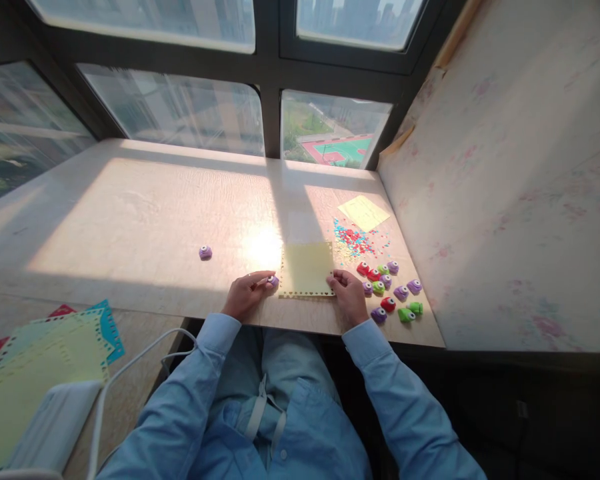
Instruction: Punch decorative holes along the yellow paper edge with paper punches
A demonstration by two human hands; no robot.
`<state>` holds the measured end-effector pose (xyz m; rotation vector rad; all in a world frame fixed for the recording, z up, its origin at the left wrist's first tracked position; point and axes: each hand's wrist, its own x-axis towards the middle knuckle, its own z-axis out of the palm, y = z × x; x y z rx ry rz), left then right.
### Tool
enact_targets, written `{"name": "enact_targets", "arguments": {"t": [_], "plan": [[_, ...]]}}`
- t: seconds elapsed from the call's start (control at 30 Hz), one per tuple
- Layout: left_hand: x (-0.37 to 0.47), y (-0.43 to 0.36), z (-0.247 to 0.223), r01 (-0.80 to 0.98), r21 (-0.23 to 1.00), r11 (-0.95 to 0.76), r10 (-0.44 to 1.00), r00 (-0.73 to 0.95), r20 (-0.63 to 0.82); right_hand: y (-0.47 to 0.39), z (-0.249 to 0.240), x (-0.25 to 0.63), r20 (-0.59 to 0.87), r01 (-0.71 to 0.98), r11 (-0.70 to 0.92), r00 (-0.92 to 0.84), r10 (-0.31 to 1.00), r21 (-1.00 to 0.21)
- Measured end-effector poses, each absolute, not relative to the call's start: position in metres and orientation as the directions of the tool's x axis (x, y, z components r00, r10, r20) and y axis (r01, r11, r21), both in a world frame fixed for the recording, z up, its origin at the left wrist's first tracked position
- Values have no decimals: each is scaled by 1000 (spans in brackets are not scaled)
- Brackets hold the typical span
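Note:
A pale yellow sheet of paper lies in front of me, with small cut-out shapes along its left and bottom edges and some on the right. My left hand is closed around a small purple craft punch with an eye-like round button, up against the sheet's lower left edge. Whether the paper sits inside the punch's slot I cannot tell. On the opposite side, my right hand pinches the sheet's right edge between thumb and fingers. Another purple punch stands apart to the left.
Several red, green and purple punches cluster right of my right hand. Behind them lie scattered confetti bits and a yellow paper piece. Punched sheets, a white box-like device and a white cable occupy the lower left.

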<state>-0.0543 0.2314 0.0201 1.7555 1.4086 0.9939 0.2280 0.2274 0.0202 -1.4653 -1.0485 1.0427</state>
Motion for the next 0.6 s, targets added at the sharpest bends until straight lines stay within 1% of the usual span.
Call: {"name": "enact_targets", "arguments": {"t": [0.13, 0.37, 0.6], "plan": [[-55, 230, 19, 458, 877, -145, 989, 104, 110, 228, 20, 228, -83, 66, -103, 255, 963, -992], [-55, 229, 19, 476, 866, -149, 989, 86, 123, 226, 20, 227, -79, 58, -97, 261, 962, -994], [-52, 227, 19, 498, 844, -198, 980, 84, 181, 226, 22, 226, -85, 57, -103, 259, 962, -993]]}}
